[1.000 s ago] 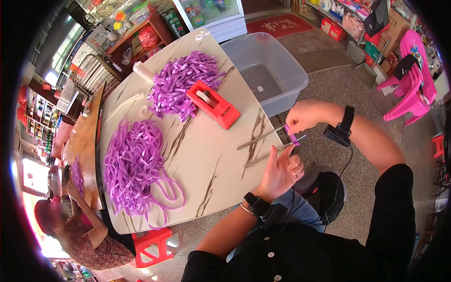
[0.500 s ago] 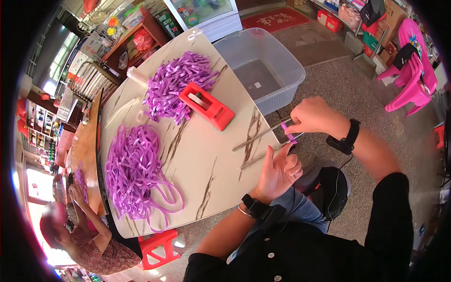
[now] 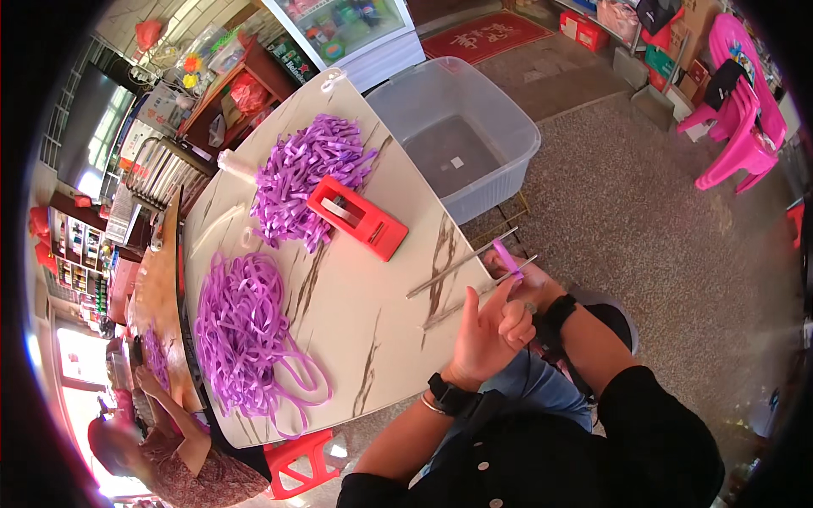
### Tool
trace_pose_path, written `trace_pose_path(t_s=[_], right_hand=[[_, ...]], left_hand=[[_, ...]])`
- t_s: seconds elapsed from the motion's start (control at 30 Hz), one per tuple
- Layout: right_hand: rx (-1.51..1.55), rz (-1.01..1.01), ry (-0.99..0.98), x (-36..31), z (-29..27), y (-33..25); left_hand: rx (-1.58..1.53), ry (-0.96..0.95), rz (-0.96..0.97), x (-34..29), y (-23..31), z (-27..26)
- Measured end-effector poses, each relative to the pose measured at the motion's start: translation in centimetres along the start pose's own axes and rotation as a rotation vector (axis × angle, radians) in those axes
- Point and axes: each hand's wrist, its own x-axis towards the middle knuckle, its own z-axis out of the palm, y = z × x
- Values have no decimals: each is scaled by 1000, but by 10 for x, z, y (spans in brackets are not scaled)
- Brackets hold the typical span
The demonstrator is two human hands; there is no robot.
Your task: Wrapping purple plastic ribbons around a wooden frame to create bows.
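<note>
Two thin metal rods (image 3: 449,275) reach out over the table's right edge. A purple ribbon (image 3: 506,259) is looped around their outer ends. My right hand (image 3: 535,284) is low beside the rods, closed at the ribbon, its fingers partly hidden behind the rods and my other hand. My left hand (image 3: 489,337) is just nearer to me, thumb and index finger stretched apart and the other fingers curled. Its index fingertip reaches the ribbon's lower end; whether it presses there is unclear. A long tangle of purple ribbon (image 3: 241,330) lies on the table's left.
The marble-patterned table (image 3: 356,339) also bears a heap of short purple ribbon pieces (image 3: 309,169) and a red tape dispenser (image 3: 360,218). A clear plastic bin (image 3: 487,182) stands beyond the right edge. Another person (image 3: 182,457) handles purple ribbon at a wooden table on the left.
My right hand has moved from above the rods down to below them, beside my left hand. The left hand has shifted slightly, its index finger still at the ribbon. The view has shifted a little.
</note>
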Motion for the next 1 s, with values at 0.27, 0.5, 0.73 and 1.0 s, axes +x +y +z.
trace_pose_path(t_s=[0.27, 0.5, 0.73, 1.0], right_hand=[[-90, -77, -37, 12, 20, 9], [-85, -73, -331, 11, 31, 1], [-37, -58, -201, 1, 29, -1], [-270, -67, 25, -20, 52, -24]], left_hand=[[-9, 15, 6, -2, 3, 0], [-9, 10, 8, -2, 4, 0], [-3, 12, 5, -2, 2, 0], [-21, 14, 3, -3, 2, 1]])
